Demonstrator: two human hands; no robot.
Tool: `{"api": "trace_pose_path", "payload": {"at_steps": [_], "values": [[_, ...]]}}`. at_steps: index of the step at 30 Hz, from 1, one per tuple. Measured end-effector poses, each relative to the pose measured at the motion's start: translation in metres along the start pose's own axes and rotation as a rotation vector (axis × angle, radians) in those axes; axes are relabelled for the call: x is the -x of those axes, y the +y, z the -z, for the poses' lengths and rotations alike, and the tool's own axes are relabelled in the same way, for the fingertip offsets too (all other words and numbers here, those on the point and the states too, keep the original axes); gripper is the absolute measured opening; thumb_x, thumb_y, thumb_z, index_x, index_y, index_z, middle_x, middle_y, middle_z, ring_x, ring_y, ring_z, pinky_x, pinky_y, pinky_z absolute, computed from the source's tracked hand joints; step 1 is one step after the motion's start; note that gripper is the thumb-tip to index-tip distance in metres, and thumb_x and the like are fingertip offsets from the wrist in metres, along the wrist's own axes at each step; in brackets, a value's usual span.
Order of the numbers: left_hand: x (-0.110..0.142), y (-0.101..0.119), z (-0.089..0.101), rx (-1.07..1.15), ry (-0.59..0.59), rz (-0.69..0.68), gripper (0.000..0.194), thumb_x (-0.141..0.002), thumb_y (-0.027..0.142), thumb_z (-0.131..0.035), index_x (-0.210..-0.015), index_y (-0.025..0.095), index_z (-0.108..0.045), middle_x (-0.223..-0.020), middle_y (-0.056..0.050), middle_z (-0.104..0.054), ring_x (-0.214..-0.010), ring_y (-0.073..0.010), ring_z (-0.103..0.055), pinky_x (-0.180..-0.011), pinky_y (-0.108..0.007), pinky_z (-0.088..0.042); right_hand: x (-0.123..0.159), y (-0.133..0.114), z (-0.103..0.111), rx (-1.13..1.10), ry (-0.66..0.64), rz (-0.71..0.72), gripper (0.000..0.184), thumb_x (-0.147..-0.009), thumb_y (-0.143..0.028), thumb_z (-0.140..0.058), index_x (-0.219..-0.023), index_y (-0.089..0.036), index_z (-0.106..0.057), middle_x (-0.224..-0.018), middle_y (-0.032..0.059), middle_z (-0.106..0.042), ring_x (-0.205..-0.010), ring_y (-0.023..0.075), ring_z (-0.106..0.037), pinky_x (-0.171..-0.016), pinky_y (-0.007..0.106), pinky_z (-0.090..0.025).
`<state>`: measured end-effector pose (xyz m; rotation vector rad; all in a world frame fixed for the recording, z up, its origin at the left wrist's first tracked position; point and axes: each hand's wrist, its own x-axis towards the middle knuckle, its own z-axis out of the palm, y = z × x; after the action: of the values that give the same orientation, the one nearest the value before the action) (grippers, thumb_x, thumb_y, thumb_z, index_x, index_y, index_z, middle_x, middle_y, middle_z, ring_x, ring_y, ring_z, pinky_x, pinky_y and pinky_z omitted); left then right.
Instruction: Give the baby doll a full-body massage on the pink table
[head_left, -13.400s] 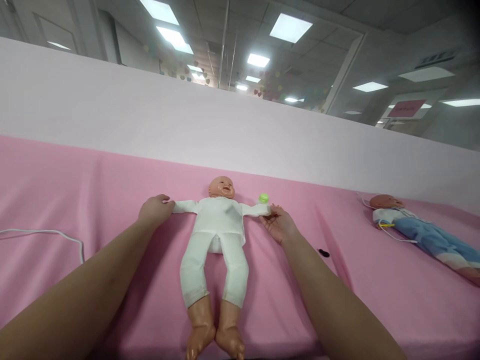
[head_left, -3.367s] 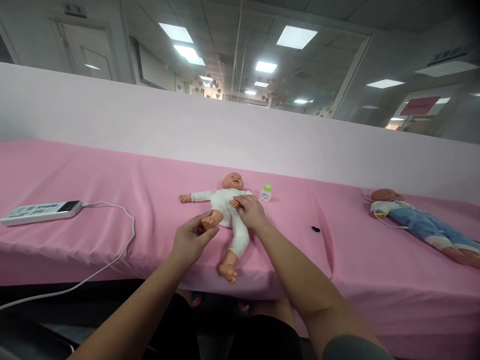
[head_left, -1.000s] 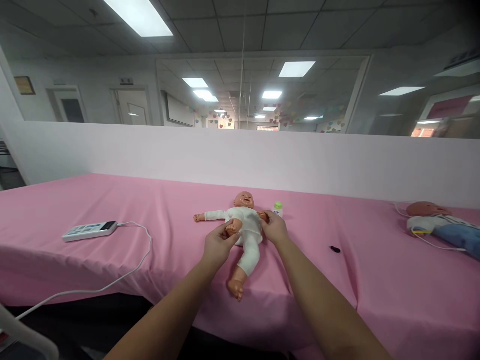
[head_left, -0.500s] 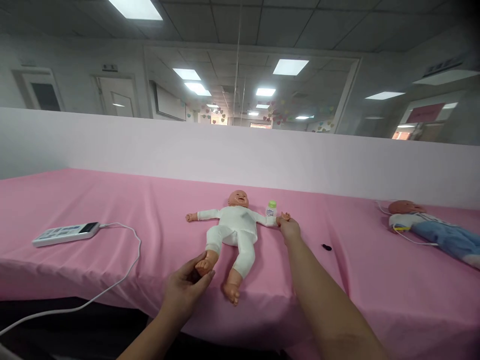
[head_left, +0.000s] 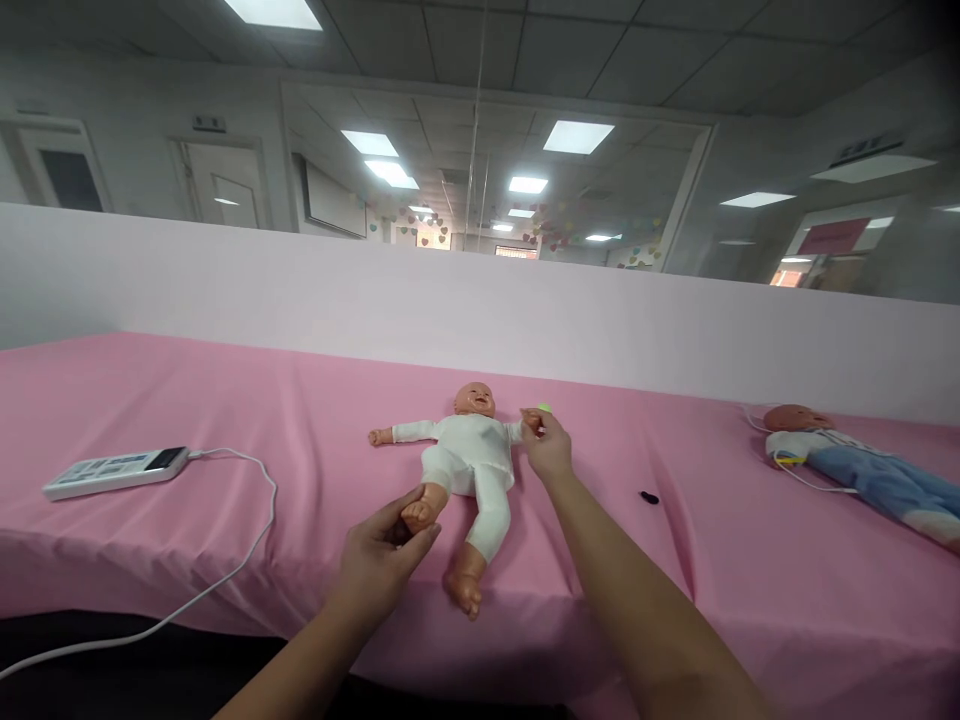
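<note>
A baby doll (head_left: 471, 445) in a white suit lies on its back on the pink cloth, head toward the wall. My left hand (head_left: 382, 555) is closed around its foot on the left side, and that leg is bent a little. The doll's other leg stretches toward the table's front edge. My right hand (head_left: 547, 440) grips the doll's hand on the right side, with that arm bent in close to the body. Behind my right hand only the green cap (head_left: 544, 408) of a small bottle shows.
On the left a white handheld device (head_left: 120, 472) trails a white cable (head_left: 247, 545) over the table edge. A small black object (head_left: 649, 497) lies right of my forearm. Another doll (head_left: 862, 465) in blue trousers lies far right. A low white wall (head_left: 360, 300) backs the pink cloth (head_left: 592, 560).
My right hand has moved left and slightly up with the doll's hand, folding its arm inward and covering most of the bottle. My left hand has shifted slightly up and right with the foot.
</note>
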<state>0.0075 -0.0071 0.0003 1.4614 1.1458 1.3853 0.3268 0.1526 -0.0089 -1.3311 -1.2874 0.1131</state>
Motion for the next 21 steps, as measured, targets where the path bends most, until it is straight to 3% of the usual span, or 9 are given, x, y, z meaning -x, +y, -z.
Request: {"api": "trace_pose_path", "payload": {"at_steps": [4, 7, 15, 21], "values": [[-0.021, 0.004, -0.018, 0.006, -0.043, -0.026, 0.056, -0.078, 0.037, -0.082, -0.131, 0.022, -0.074, -0.103, -0.003, -0.081, -0.094, -0.0248, -0.076, -0.088, -0.036, -0.063, 0.015, -0.021, -0.023, 0.237, -0.227, 0.373, 0.032, -0.088, -0.023, -0.063, -0.117, -0.025, -0.076, -0.117, 0.0070, -0.075, -0.113, 0.0268, -0.063, -0.107, 0.042, -0.047], [-0.037, 0.007, -0.032, 0.036, -0.072, -0.052, 0.055, -0.079, 0.035, -0.081, -0.132, 0.020, -0.073, -0.105, -0.004, -0.080, -0.096, -0.0242, -0.075, -0.091, -0.036, -0.062, 0.020, -0.025, -0.030, 0.358, -0.362, 0.509, 0.042, -0.085, -0.011, -0.060, -0.120, -0.027, -0.077, -0.120, 0.0064, -0.075, -0.117, 0.0272, -0.061, -0.110, 0.043, -0.044], [-0.073, 0.008, -0.052, -0.001, -0.087, -0.092, 0.057, -0.080, 0.037, -0.080, -0.133, 0.017, -0.073, -0.096, -0.005, -0.079, -0.089, -0.0243, -0.073, -0.083, -0.036, -0.059, 0.020, -0.019, -0.033, 0.402, -0.323, 0.506, 0.042, -0.087, -0.011, -0.060, -0.122, -0.025, -0.077, -0.121, 0.0062, -0.075, -0.119, 0.0278, -0.059, -0.109, 0.042, -0.044], [-0.062, 0.016, -0.049, 0.064, -0.099, -0.058, 0.053, -0.080, 0.035, -0.079, -0.130, 0.018, -0.074, -0.102, -0.006, -0.080, -0.094, -0.0250, -0.074, -0.085, -0.035, -0.060, 0.013, -0.016, -0.031, 0.357, -0.195, 0.365, 0.032, -0.090, -0.024, -0.063, -0.119, -0.023, -0.078, -0.118, 0.0080, -0.075, -0.113, 0.0275, -0.063, -0.106, 0.041, -0.047]]}}
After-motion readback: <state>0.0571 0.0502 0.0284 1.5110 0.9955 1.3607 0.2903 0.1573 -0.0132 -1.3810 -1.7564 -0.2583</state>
